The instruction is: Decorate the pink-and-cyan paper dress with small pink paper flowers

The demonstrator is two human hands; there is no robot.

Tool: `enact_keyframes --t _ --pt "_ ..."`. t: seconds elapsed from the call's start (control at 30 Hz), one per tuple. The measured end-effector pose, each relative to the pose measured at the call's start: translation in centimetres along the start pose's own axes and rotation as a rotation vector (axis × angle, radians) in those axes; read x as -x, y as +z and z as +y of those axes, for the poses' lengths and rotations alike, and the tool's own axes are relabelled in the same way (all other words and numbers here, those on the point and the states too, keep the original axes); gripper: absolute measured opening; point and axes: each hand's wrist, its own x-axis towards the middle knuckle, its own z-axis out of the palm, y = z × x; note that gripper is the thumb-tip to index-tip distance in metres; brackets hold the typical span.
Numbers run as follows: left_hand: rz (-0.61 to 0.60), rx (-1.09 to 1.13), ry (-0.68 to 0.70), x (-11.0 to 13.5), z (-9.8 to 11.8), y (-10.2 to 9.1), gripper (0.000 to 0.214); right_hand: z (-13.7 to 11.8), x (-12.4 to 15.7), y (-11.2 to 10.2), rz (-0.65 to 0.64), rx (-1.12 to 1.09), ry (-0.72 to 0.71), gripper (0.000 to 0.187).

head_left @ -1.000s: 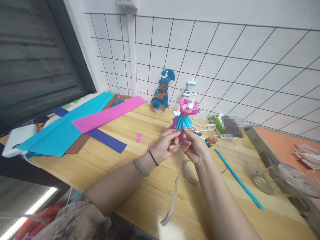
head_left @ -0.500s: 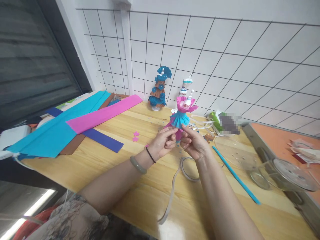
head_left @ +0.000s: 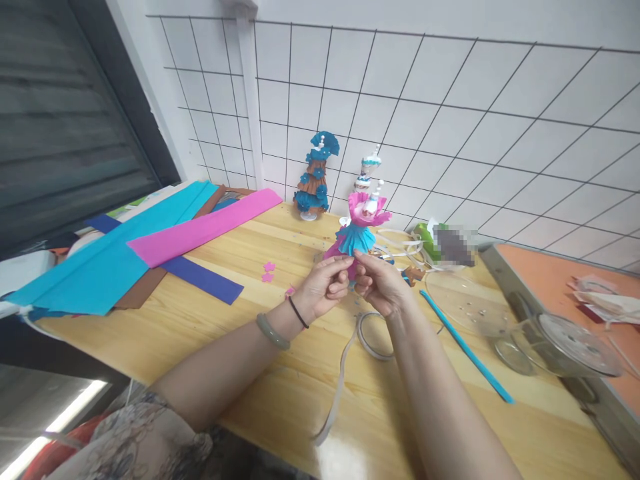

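Note:
Upright in front of me is a paper figure (head_left: pixel 356 239) with a pink ruffled collar, a blue pleated skirt layer and pink paper below. My left hand (head_left: pixel 327 283) pinches the blue layer's lower edge from the left. From the right, my right hand (head_left: pixel 383 280) pinches the same edge, its thumb and finger close to the left fingertips. My fingers hide the figure's lower part. Below my hands lies a roll of narrow tape (head_left: pixel 376 337), its loose strip trailing toward the table's front edge. Small pink paper flowers (head_left: pixel 269 272) lie left of my hands.
A blue and brown ruffled figure (head_left: pixel 313 177) and a white one (head_left: pixel 370 167) stand near the grid wall. Crepe paper sheets (head_left: pixel 205 227) overlap on the left. At right are a blue strip (head_left: pixel 467 347), a clear plastic container (head_left: pixel 565 343) and an orange surface (head_left: pixel 540 280).
The whole view has shifted slightly, so everything appears a little further left. Both hands keep their pinch on the figure's blue layer, with hardly any movement.

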Motion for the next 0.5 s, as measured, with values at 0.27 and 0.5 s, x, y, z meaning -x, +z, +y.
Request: enact_keyframes --t 0.27,0.5 --pt "0.037 -0.049 0.000 0.6 0.4 -0.1 0.014 -0.3 0.1 -0.5 -0.039 0.130 0.008 0.033" --pt "0.134 -0.098 0.027 1.6 1.9 -0.2 0.026 -2.1 1.2 -2.3 -0.009 0.635 -0.051 0.033"
